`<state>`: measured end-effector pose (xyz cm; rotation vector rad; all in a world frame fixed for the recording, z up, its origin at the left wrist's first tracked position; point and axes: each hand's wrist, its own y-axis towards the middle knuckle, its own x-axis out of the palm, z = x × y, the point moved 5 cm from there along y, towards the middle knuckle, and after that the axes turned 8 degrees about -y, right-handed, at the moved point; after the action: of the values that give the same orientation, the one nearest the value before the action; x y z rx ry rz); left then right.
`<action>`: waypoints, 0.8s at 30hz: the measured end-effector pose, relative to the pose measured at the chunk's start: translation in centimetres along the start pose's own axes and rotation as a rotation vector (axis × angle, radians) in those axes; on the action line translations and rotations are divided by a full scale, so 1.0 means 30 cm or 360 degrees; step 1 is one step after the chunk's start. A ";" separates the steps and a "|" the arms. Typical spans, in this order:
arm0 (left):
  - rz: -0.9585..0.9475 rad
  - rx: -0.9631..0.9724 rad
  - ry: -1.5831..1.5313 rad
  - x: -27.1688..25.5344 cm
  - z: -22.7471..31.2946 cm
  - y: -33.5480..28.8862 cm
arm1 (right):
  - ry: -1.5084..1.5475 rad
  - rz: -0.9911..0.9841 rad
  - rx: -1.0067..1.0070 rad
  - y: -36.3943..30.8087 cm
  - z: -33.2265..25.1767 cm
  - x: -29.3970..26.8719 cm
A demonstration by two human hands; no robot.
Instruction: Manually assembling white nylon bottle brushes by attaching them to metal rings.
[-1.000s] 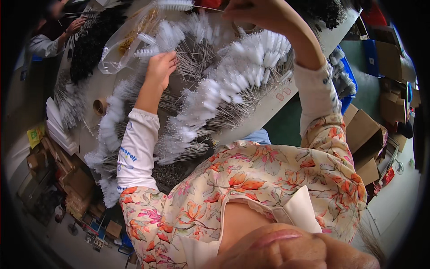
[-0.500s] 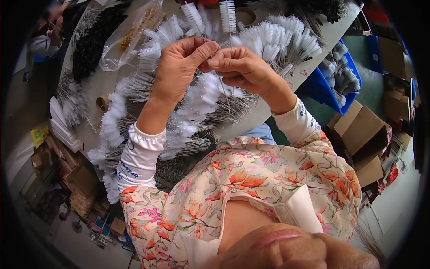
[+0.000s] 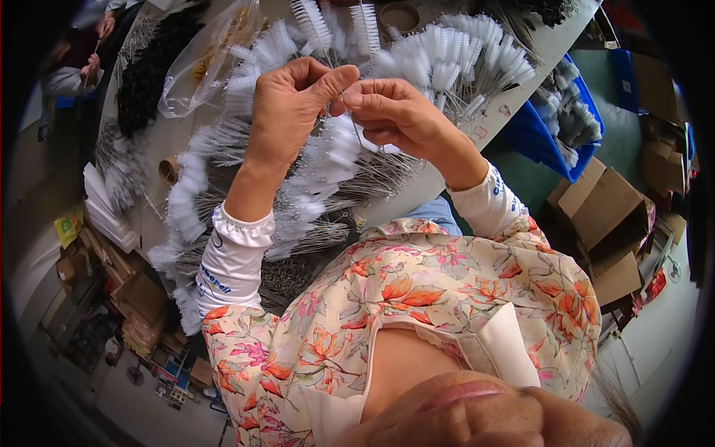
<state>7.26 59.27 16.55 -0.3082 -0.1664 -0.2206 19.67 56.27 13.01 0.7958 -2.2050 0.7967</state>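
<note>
My left hand point(image 3: 289, 112) is closed, thumb and forefinger pinching the thin wire stem of a white-bristled tube brush point(image 3: 310, 26). Against its fingertips, my right hand point(image 3: 398, 112) is closed in a pinch too, on the stem of a second white tube brush point(image 3: 366, 30). Both bristle heads point away from me, side by side and apart. A bit of wire stem point(image 3: 358, 135) sticks out below the fingers. How the stems meet is hidden behind my fingertips. Under and around my hands lie piles of white tube brushes point(image 3: 324, 164) with bare wire ends.
Black-bristled brushes point(image 3: 149, 82) and a clear plastic bag point(image 3: 182, 86) lie at the far left of the table. A cardboard roll point(image 3: 169, 170) sits nearby. To the right stand a blue crate point(image 3: 547, 141) of brushes and open cardboard boxes point(image 3: 603, 216). Another person's hand point(image 3: 91, 71) shows at upper left.
My hands and both brushes have shifted slightly left and away from me, the pinches kept. At upper left, more of the other person's hands has come into view.
</note>
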 end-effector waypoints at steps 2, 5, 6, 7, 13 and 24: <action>-0.0003 0.0004 0.0026 0.008 -0.004 0.000 | -0.0007 0.0015 -0.0001 -0.006 0.001 -0.005; -0.0104 0.0034 -0.0114 0.041 -0.009 -0.004 | -0.0117 0.0027 -0.0040 -0.017 -0.002 -0.012; -0.0075 0.0038 -0.0021 0.050 -0.025 -0.014 | -0.0288 0.0098 -0.0058 -0.025 0.002 -0.021; -0.0044 0.0039 0.0072 0.056 -0.039 -0.027 | -0.0458 0.0166 -0.0072 -0.034 0.007 -0.031; -0.0365 -0.0242 0.0878 0.062 -0.011 -0.193 | -0.2358 0.0904 -0.0766 -0.264 0.016 -0.204; -0.0313 -0.0578 0.0811 -0.058 -0.119 -0.364 | -0.2088 0.1588 -0.0682 -0.308 0.231 -0.428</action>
<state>3.41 48.33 15.92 -0.5857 0.3535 -0.5181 31.43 49.54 2.29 -0.2316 -3.8478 0.0373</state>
